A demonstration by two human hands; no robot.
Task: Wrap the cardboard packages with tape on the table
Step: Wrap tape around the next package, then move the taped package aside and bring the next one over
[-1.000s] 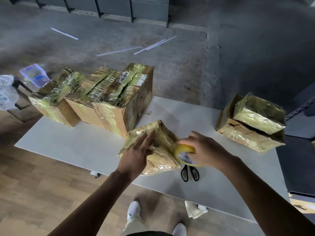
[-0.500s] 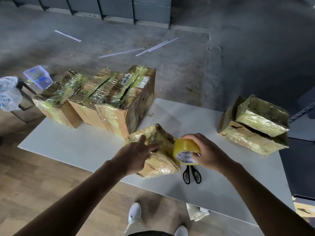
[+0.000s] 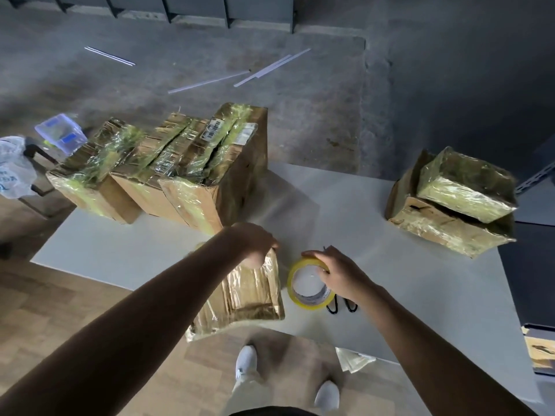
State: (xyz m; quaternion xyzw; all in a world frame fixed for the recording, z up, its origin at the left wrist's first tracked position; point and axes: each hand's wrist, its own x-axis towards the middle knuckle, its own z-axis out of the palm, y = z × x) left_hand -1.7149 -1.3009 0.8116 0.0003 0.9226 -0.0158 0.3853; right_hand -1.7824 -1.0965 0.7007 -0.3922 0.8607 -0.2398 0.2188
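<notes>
A small tape-covered cardboard package [image 3: 249, 295] stands tilted at the near edge of the white table [image 3: 420, 280], partly overhanging it. My left hand [image 3: 255, 241] grips its far top edge. My right hand [image 3: 336, 271] holds a yellow tape roll [image 3: 309, 288] just right of the package, the roll's open core facing me. Whether a strip of tape runs from the roll to the package is unclear. Black scissors [image 3: 342, 306] lie on the table, mostly hidden under my right wrist.
Three large taped boxes [image 3: 168, 175] stand in a row at the table's far left. Two wrapped packages [image 3: 450, 202] are stacked at the far right. A plastic tub [image 3: 60, 136] and a white bag [image 3: 13, 169] sit left of the table. Folded paper [image 3: 354, 360] lies on the floor.
The package has been turned and pulled toward the near table edge. My left hand shifted to its far edge. The tape roll swung round so its core faces me.
</notes>
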